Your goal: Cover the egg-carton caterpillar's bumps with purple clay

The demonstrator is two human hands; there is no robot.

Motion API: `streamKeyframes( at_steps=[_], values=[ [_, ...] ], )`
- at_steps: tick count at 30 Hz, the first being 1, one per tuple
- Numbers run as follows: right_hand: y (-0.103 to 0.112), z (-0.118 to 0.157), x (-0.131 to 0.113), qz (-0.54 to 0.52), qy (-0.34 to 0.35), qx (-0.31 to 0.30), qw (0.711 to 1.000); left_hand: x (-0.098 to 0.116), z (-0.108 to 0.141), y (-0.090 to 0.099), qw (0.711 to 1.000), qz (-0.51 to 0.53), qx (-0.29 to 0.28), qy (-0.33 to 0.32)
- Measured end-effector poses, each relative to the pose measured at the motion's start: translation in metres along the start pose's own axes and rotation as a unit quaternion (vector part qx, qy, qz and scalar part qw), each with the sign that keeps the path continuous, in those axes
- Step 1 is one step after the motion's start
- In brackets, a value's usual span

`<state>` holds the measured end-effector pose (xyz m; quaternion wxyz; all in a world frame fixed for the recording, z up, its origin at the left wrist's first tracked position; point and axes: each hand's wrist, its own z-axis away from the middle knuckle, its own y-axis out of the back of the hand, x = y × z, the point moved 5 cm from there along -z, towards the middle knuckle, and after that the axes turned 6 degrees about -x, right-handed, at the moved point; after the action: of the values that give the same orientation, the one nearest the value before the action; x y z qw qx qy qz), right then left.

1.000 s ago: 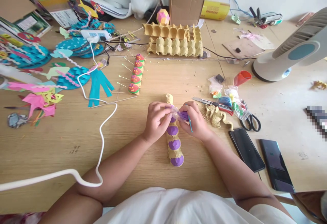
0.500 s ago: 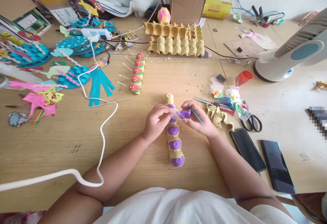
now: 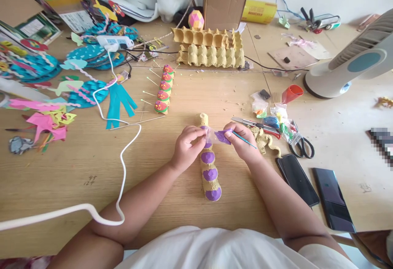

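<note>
Carton strip [image 3: 210, 184]: laid lengthwise on the tabletop [image 3: 153, 211], between the forearms; its bumps are topped with purple, its far part is partly covered by the bag.
Phones [image 3: 333, 198]: two, placed side by side to the right of the right forearm.
Left hand [image 3: 188, 148]: the clear end of a plastic bag [image 3: 223, 136] is pinched between thumb and fingers.
Right hand [image 3: 243, 142]: the bag's purple end is gripped by closed fingers; a blue stick [image 3: 245, 140] is held too, slanted rightward.
Bag: held across the carton strip; whether the strip is touched cannot be told.
Scissors [image 3: 308, 148]: set beyond the phones, near torn carton scraps [image 3: 262, 140] and a cutter knife [image 3: 260, 126].
Red cup [image 3: 292, 93]: tipped over behind small packets [image 3: 272, 121].
Painted strip [image 3: 164, 89]: placed left of centre, decorated with red faces.
Egg cartons [image 3: 215, 56]: lined up at the back.
</note>
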<state>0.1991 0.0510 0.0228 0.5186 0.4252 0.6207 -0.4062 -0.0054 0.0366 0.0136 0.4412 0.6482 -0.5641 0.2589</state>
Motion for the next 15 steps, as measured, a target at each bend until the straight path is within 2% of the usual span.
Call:
streamKeyframes(
  at_steps=[4,8,11,15],
  values=[
    [0.001,0.0,-0.001,0.051,0.008,-0.009,0.999,-0.005,0.0,-0.003,0.997,0.05,-0.042,0.032],
    [-0.007,-0.001,-0.011,0.152,0.062,-0.057,0.985,0.0,-0.001,-0.005,0.996,0.024,-0.081,0.022],
    [-0.013,-0.001,-0.017,0.214,0.111,-0.065,0.968,0.006,-0.002,-0.005,0.996,-0.003,-0.089,-0.002],
    [-0.015,0.0,-0.017,0.246,0.121,-0.048,0.96,0.008,-0.001,-0.006,0.996,-0.029,-0.081,-0.006]
  ],
)
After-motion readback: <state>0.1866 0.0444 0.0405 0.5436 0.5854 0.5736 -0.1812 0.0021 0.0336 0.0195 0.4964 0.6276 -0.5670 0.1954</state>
